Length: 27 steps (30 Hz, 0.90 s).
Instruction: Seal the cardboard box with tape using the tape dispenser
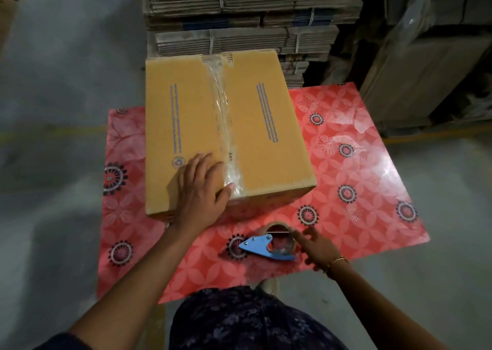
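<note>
Resting flat, palm down with fingers spread, the left hand point(201, 189) presses the near left part of the cardboard box point(226, 126), its thumb touching the clear tape point(222, 115) laid along the centre seam. The right hand point(316, 245), fingers loosely curled and gripping nothing, hovers just right of the tape dispenser point(269, 245) on the red floral mat point(359, 163). That hand is clearly nearer; the dispenser's blue body stretches leftward away from its fingertips.

Pretty dim in here, glare off the glossy red desk cover point(354, 126), edges bent, right hand point(316, 245) slightly blurry.
</note>
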Each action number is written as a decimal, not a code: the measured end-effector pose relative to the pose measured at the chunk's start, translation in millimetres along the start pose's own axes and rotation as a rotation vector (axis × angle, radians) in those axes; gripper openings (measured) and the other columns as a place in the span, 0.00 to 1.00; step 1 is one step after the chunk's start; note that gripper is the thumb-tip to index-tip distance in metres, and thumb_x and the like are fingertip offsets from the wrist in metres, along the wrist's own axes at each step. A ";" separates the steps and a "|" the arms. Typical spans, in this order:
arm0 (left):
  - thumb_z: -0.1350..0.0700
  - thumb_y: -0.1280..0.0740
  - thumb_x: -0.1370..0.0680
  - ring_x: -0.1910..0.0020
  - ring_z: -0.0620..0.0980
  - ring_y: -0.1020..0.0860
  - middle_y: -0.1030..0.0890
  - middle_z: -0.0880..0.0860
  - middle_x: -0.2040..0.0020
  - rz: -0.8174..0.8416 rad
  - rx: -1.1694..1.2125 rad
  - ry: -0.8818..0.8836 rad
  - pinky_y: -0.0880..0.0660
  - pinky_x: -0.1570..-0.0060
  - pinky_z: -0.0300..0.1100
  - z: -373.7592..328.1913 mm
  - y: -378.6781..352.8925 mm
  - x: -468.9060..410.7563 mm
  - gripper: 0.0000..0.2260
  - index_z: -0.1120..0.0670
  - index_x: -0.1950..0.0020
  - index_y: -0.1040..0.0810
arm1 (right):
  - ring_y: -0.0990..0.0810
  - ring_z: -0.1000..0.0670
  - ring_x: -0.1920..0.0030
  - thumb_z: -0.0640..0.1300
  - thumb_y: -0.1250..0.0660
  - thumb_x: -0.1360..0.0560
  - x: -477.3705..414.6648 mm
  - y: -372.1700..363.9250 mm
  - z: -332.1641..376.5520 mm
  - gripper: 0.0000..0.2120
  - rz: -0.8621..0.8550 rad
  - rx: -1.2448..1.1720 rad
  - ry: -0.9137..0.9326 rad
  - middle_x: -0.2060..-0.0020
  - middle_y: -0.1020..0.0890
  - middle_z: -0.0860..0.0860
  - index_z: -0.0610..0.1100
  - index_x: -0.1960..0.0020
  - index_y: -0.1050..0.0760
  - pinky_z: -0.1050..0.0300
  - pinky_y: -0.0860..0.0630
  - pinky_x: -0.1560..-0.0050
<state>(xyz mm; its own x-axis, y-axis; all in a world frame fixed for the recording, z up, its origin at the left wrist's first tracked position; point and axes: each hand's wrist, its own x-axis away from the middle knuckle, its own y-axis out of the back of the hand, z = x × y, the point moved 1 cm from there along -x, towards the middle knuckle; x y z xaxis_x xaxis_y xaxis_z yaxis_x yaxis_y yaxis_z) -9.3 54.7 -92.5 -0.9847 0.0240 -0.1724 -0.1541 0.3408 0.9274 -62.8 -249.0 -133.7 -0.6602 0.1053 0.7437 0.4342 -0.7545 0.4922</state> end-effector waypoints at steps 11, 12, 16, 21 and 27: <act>0.44 0.35 0.22 0.26 0.57 0.31 0.25 0.54 0.28 0.007 0.063 -0.014 0.38 0.27 0.58 -8.8 -11.5 -11.2 0.20 0.53 0.33 0.23 | 0.20 0.42 0.72 0.44 0.30 0.25 -5.8 -38.8 -10.4 0.10 -0.025 -0.477 -0.130 0.63 0.21 0.38 0.41 0.52 0.30 0.47 0.19 0.66; 0.46 0.34 0.22 0.29 0.58 0.28 0.22 0.55 0.31 -0.023 0.137 -0.021 0.34 0.29 0.58 -9.4 -9.4 -12.4 0.18 0.54 0.36 0.21 | 0.19 0.43 0.72 0.45 0.29 0.25 -2.0 -28.2 -4.2 0.11 -0.024 -0.434 -0.050 0.64 0.19 0.39 0.41 0.52 0.29 0.49 0.18 0.68; 0.49 0.35 0.21 0.53 0.51 0.21 0.16 0.50 0.55 -0.103 0.487 0.034 0.24 0.51 0.51 -29.2 11.6 -1.2 0.11 0.54 0.54 0.18 | 0.16 0.45 0.65 0.37 0.32 0.23 21.2 34.9 42.7 0.07 0.141 -0.454 0.273 0.60 0.16 0.43 0.42 0.46 0.25 0.51 0.18 0.66; 0.34 0.34 0.26 0.59 0.52 0.21 0.16 0.52 0.54 0.547 1.377 0.764 0.27 0.61 0.43 -89.5 37.4 -5.5 0.24 0.53 0.49 0.14 | 0.18 0.45 0.64 0.37 0.33 0.29 53.0 118.9 135.9 0.14 0.312 -0.431 0.631 0.61 0.18 0.45 0.43 0.44 0.23 0.56 0.19 0.71; 0.40 0.42 0.21 0.57 0.59 0.16 0.16 0.61 0.49 0.826 1.976 0.597 0.19 0.59 0.49 -159.1 78.7 -14.1 0.28 0.62 0.38 0.19 | 0.18 0.48 0.58 0.37 0.34 0.27 71.0 161.4 194.3 0.18 0.226 -0.201 0.882 0.52 0.18 0.43 0.44 0.37 0.25 0.54 0.20 0.64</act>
<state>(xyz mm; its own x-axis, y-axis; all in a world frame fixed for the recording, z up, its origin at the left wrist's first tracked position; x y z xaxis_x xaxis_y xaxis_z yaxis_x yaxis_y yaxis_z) -20.4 -68.3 35.8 -0.7313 0.5452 0.4098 0.0590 0.6492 -0.7583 79.4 -237.5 86.4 -0.8355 -0.5257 0.1597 0.5494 -0.8035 0.2292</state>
